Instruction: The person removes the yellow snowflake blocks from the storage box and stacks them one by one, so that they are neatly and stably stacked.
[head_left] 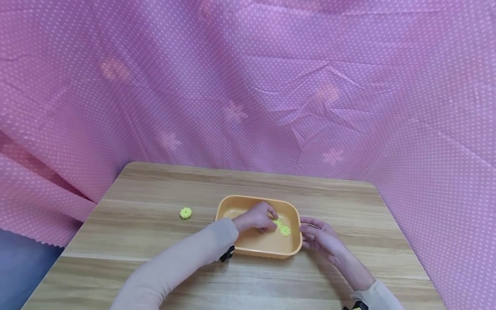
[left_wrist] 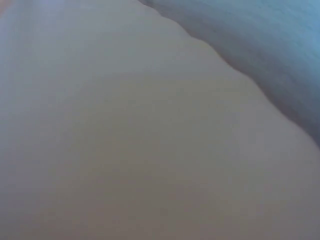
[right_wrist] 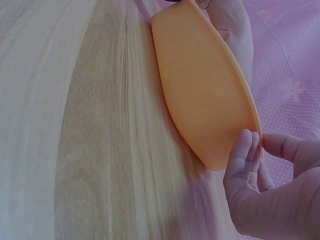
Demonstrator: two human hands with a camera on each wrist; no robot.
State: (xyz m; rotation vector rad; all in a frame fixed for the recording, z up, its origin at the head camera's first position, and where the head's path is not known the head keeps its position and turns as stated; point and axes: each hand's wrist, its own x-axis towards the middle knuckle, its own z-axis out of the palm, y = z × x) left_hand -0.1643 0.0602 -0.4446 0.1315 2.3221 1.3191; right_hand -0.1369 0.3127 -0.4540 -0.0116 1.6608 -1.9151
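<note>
My left hand point(head_left: 261, 216) reaches into a shallow orange plastic tray point(head_left: 257, 249). Its curled index finger and thumb pinch a small yellow-green flower-shaped piece, partly hidden by the fingertips. Touching or just beside that piece, another yellow-green flower piece point(head_left: 285, 231) lies on the tray's floor. At the tray's right end is my right hand point(head_left: 323, 240). In the right wrist view its fingers point(right_wrist: 240, 155) lie along the outer wall and the thumb meets the rim, holding that end. The left wrist view is filled by a blurred pale surface, with no hand work visible.
A separate yellow-green flower piece point(head_left: 186, 213), seemingly stacked or thick, lies left of the tray on the wooden table point(head_left: 155, 189). A pink dotted curtain point(head_left: 252, 86) hangs behind the table and along its sides.
</note>
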